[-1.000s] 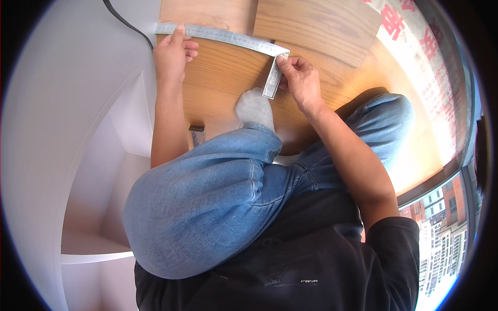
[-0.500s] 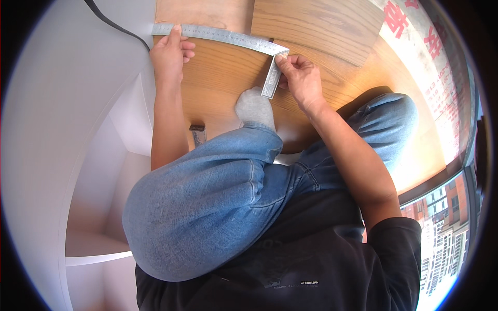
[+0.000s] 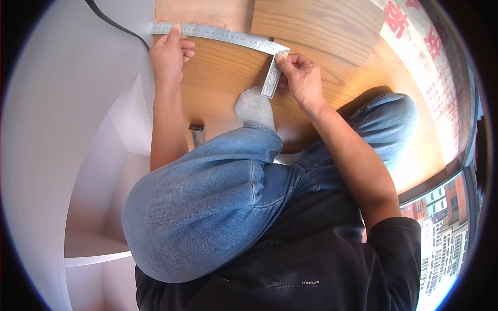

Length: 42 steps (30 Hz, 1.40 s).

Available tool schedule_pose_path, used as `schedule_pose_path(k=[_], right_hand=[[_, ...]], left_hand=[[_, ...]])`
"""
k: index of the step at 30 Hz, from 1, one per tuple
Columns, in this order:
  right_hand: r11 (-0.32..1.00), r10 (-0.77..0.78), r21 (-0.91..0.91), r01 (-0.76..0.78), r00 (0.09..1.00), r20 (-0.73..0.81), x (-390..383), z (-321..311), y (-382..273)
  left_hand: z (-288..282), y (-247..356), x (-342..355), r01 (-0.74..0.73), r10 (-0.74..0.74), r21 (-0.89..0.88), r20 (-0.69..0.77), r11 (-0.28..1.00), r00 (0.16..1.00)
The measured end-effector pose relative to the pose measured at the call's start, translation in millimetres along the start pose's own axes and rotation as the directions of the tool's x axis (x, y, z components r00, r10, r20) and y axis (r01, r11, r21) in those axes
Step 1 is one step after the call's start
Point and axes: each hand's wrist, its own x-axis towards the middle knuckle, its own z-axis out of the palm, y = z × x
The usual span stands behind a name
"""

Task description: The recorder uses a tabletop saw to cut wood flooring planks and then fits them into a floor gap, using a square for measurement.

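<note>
A metal try square lies on the wood floorboards, its long graduated blade running from the white panel at the left toward the right. My left hand pinches the blade near its left end, thumb on top and the other fingers curled at its near edge. Where blade and stock meet, my right hand grips the corner between thumb and fingers. The short thick stock points back toward me, close to my foot in a grey sock.
White shelving stands along my left, with a black strip on its panel. A small dark block-like object lies by my left forearm. Beyond the blade is a loose floorboard. Red-printed white sheeting and a window lie right.
</note>
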Motion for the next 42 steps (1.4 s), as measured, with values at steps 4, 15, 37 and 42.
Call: schedule_pose_path(k=[4,15,37,42], right_hand=[[1.0,0.003,-0.001,-0.003,1.0,0.002,0.0,0.5,-0.5],[1.0,0.009,0.019,-0.009,1.0,0.003,1.8,0.2,1.2],[0.955,-0.144,0.228,0.192,0.967,-0.211,-43.3,-193.9,43.3],[0.965,-0.15,0.182,0.19,0.966,-0.21,-23.8,-194.3,44.8]], left_hand=[[-1.2,-2.9,1.9,-0.008,0.008,-0.006,-0.005,1.0,1.0],[-0.6,-0.3,1.4,-0.031,0.031,0.001,0.005,1.0,1.0],[92.2,-21.7,-104.8,0.272,-0.036,-0.328,0.576,0.905,0.817],[103.8,-17.1,-98.4,0.215,-0.03,-0.303,0.516,0.928,0.856]])
